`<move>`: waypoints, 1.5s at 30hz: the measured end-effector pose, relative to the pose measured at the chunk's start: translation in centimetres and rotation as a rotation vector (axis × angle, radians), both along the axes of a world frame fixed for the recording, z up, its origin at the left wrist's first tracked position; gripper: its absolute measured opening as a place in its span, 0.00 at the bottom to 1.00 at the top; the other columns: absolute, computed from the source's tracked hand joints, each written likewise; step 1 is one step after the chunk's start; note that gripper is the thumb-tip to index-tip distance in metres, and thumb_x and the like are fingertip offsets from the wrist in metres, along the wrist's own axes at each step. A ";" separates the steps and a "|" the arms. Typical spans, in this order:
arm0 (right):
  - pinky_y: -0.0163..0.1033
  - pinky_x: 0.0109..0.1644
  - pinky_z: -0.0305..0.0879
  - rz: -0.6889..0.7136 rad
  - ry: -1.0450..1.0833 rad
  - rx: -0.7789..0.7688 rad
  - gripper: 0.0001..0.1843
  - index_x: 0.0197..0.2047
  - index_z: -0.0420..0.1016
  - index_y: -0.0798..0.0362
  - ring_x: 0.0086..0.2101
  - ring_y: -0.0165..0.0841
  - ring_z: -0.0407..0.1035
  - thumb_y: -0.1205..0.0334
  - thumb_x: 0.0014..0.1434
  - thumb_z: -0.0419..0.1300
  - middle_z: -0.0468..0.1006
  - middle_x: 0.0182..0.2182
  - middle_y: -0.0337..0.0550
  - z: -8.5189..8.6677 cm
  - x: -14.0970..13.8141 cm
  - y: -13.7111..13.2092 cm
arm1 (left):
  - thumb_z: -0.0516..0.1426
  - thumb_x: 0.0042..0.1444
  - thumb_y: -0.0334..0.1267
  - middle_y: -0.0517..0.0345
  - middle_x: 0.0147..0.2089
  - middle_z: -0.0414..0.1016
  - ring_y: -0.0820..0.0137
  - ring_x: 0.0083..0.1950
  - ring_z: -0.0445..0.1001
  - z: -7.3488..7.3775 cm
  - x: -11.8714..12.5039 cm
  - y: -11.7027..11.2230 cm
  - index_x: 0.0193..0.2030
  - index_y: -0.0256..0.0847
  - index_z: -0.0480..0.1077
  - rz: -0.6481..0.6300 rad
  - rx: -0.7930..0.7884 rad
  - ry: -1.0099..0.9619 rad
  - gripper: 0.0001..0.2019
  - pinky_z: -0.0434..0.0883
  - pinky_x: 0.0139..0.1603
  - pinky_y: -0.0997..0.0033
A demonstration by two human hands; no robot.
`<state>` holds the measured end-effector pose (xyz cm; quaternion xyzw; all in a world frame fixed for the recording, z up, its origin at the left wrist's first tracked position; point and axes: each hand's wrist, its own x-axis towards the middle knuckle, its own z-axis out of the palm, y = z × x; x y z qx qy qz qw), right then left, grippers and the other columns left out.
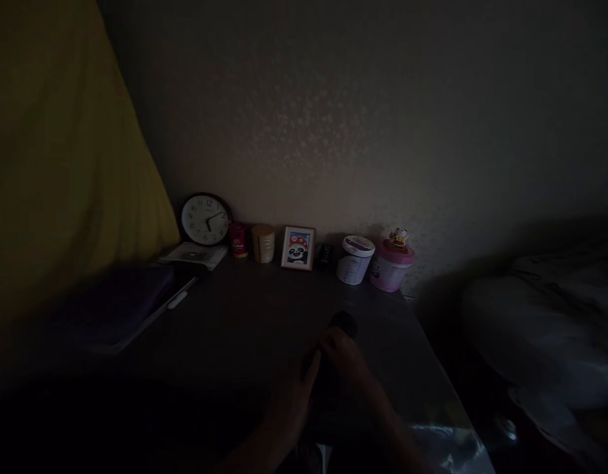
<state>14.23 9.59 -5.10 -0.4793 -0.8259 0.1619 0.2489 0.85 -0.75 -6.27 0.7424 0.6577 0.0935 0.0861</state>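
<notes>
In dim light, both hands are together low in the middle of the head view, over the dark table. My left hand [302, 385] is closed around a dark object whose body is lost in shadow. My right hand [342, 352] has its fingers bent and closed on the upper part of the same thing. Beyond the right fingers sticks out the black round end [344, 322] of this dark object. Its exact kind cannot be made out.
Along the wall stand a round clock [205, 219], a red can [239, 241], a woven-looking cup [263, 244], a framed panda picture [298, 248], a white tub [355, 261] and a pink-lidded tub [391, 268] topped by a lucky-cat figurine [399, 238]. A purple item [120, 296] lies left.
</notes>
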 end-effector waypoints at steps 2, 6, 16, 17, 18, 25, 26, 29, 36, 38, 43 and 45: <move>0.34 0.37 0.62 0.023 0.007 0.033 0.09 0.32 0.70 0.52 0.33 0.31 0.67 0.63 0.58 0.50 0.72 0.32 0.42 0.5 0.1 -0.3 | 0.48 0.51 0.25 0.42 0.66 0.46 0.54 0.64 0.51 0.7 -0.3 -0.1 0.65 0.46 0.40 -0.036 -0.054 0.001 0.35 0.60 0.57 0.54; 0.34 0.39 0.62 0.040 0.092 0.073 0.13 0.33 0.72 0.50 0.35 0.30 0.67 0.63 0.60 0.47 0.71 0.33 0.41 1.4 0.3 -1.1 | 0.51 0.50 0.29 0.42 0.66 0.44 0.54 0.64 0.50 1.1 -0.5 -0.1 0.65 0.43 0.39 -0.044 -0.080 -0.046 0.37 0.57 0.59 0.56; 0.43 0.42 0.66 -0.213 0.547 -0.111 0.17 0.39 0.74 0.53 0.38 0.37 0.70 0.51 0.53 0.53 0.77 0.37 0.46 -0.7 4.1 -0.3 | 0.49 0.53 0.34 0.49 0.68 0.40 0.65 0.66 0.45 -0.2 -2.0 -1.3 0.65 0.41 0.35 -0.020 -0.101 -0.299 0.35 0.53 0.62 0.65; 0.43 0.42 0.66 -0.242 0.581 -0.133 0.18 0.38 0.75 0.54 0.38 0.38 0.71 0.51 0.52 0.53 0.77 0.37 0.46 -1.0 4.6 -0.4 | 0.48 0.54 0.34 0.51 0.68 0.40 0.68 0.66 0.46 -0.4 -2.2 -1.5 0.65 0.42 0.34 -0.022 -0.098 -0.355 0.35 0.54 0.61 0.67; 0.44 0.43 0.66 -0.257 0.596 -0.146 0.18 0.38 0.75 0.54 0.38 0.38 0.71 0.50 0.52 0.54 0.78 0.36 0.46 -1.1 5.0 -0.4 | 0.48 0.54 0.35 0.52 0.68 0.41 0.69 0.66 0.47 -0.6 -2.4 -1.8 0.65 0.43 0.33 -0.025 -0.095 -0.404 0.35 0.55 0.61 0.69; 0.41 0.45 0.64 -0.151 0.388 -0.055 0.15 0.41 0.73 0.53 0.41 0.36 0.70 0.59 0.56 0.50 0.76 0.40 0.46 0.7 1.6 -1.0 | 0.46 0.54 0.33 0.52 0.67 0.45 0.71 0.62 0.56 -1.1 -2.7 -2.2 0.65 0.45 0.30 -0.037 -0.051 -0.451 0.36 0.59 0.58 0.70; 0.40 0.45 0.64 -0.118 0.318 -0.016 0.14 0.41 0.73 0.53 0.40 0.35 0.70 0.60 0.56 0.49 0.76 0.39 0.46 1.1 0.7 -1.1 | 0.46 0.54 0.32 0.53 0.68 0.42 0.71 0.64 0.53 -1.1 -2.6 -2.1 0.65 0.45 0.29 -0.038 -0.045 -0.443 0.36 0.58 0.59 0.70; 0.38 0.42 0.64 -0.078 0.080 0.079 0.11 0.38 0.72 0.52 0.38 0.35 0.70 0.62 0.57 0.49 0.75 0.36 0.46 1.7 -1.7 -1.6 | 0.45 0.53 0.30 0.53 0.68 0.35 0.70 0.66 0.46 -1.1 -2.4 -2.1 0.65 0.45 0.26 -0.036 -0.020 -0.406 0.37 0.55 0.61 0.68; 0.36 0.35 0.62 -0.195 -0.235 0.115 0.11 0.39 0.70 0.53 0.35 0.36 0.71 0.58 0.56 0.53 0.74 0.36 0.49 0.9 -3.8 -2.2 | 0.39 0.59 0.34 0.50 0.69 0.31 0.71 0.67 0.38 -1.9 -2.4 -2.1 0.64 0.42 0.21 -0.061 0.074 -0.362 0.31 0.49 0.64 0.64; 0.34 0.35 0.61 -0.202 -0.252 0.105 0.11 0.39 0.71 0.53 0.36 0.35 0.71 0.58 0.56 0.53 0.75 0.36 0.48 0.8 -3.9 -2.0 | 0.39 0.58 0.33 0.50 0.68 0.31 0.71 0.67 0.38 -2.0 -2.3 -2.0 0.65 0.40 0.24 -0.042 0.047 -0.350 0.31 0.48 0.64 0.63; 0.34 0.37 0.61 -0.202 -0.164 0.034 0.11 0.38 0.72 0.53 0.36 0.34 0.71 0.62 0.56 0.50 0.75 0.37 0.47 0.8 -3.8 -1.3 | 0.43 0.55 0.31 0.51 0.68 0.34 0.70 0.67 0.42 -1.8 -1.8 -1.4 0.66 0.40 0.32 0.003 -0.033 -0.329 0.32 0.48 0.64 0.66; 0.34 0.38 0.61 -0.176 -0.016 -0.007 0.11 0.37 0.72 0.54 0.36 0.34 0.71 0.64 0.55 0.49 0.76 0.36 0.46 0.6 -3.4 -1.1 | 0.43 0.55 0.30 0.52 0.68 0.37 0.69 0.66 0.46 -1.4 -1.6 -1.3 0.65 0.43 0.34 0.056 -0.081 -0.312 0.32 0.51 0.62 0.66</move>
